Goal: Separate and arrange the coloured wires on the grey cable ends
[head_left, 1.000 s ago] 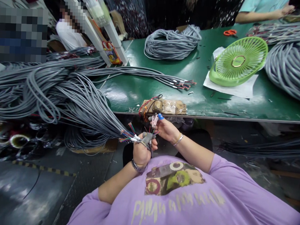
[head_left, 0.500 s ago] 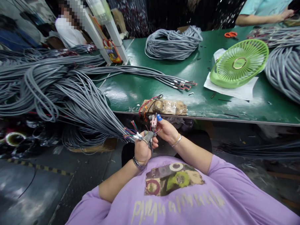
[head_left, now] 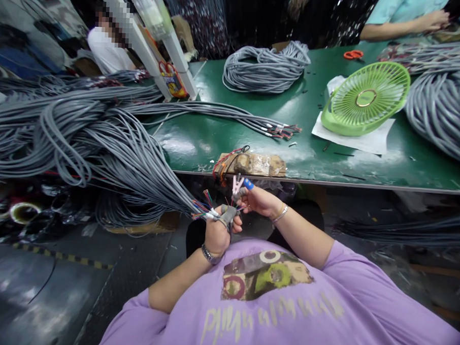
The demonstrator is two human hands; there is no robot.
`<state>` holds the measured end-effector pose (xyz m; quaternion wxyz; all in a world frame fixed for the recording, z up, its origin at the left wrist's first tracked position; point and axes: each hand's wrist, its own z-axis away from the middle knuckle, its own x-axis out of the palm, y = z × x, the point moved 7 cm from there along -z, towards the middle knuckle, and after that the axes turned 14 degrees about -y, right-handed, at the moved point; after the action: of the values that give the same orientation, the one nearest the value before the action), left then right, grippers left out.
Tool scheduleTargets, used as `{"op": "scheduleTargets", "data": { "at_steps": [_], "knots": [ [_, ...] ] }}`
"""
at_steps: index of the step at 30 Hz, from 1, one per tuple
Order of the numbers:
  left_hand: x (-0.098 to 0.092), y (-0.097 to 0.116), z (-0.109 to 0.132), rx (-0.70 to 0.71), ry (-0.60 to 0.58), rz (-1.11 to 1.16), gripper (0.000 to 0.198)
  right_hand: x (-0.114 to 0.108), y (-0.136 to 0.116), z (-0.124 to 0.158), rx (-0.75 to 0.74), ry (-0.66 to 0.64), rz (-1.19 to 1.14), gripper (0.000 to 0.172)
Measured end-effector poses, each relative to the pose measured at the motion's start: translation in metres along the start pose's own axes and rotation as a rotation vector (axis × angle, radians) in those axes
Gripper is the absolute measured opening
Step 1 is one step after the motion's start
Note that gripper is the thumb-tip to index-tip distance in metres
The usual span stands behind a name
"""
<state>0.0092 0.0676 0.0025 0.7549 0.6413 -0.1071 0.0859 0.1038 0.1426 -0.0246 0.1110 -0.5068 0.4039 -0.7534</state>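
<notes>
Green table top (head_left: 314,163) showed wide between one fan (head_left: 364,109), two gray coils (head_left: 263,69) and the front edge (head_left: 328,184) across the frame's middle. Just below that edge, the left hand (head_left: 217,236) was curled around thin wires (head_left: 244,207) too small to count, and the right hand (head_left: 264,201) pinched one pink tool (head_left: 237,184) close to them.

Workshop: heaped grey cables (head_left: 139,153), green workbench (head_left: 201,143)
</notes>
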Motion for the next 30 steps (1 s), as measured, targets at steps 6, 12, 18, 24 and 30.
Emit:
{"op": "scheduleTargets", "data": {
  "at_steps": [6, 12, 18, 24, 30],
  "knots": [
    [-0.001, -0.012, 0.005, -0.041, -0.103, -0.138, 0.028, 0.005, -0.021, 0.011, -0.044, -0.046, 0.427, 0.043],
    [0.009, -0.017, 0.003, -0.185, -0.285, -0.270, 0.032, 0.022, -0.025, 0.009, -0.066, -0.140, 0.637, 0.035],
    [0.011, -0.018, 0.004, -0.295, -0.283, -0.206, 0.035, 0.031, -0.026, 0.014, -0.089, -0.116, 0.665, 0.032],
    [0.000, -0.011, 0.001, -0.132, -0.125, -0.036, 0.034, 0.010, -0.027, 0.031, -0.115, 0.078, 0.487, 0.040],
    [0.002, -0.011, 0.000, -0.118, -0.092, -0.030, 0.036, 0.014, -0.016, 0.027, -0.082, 0.088, 0.437, 0.039]
  ]
}}
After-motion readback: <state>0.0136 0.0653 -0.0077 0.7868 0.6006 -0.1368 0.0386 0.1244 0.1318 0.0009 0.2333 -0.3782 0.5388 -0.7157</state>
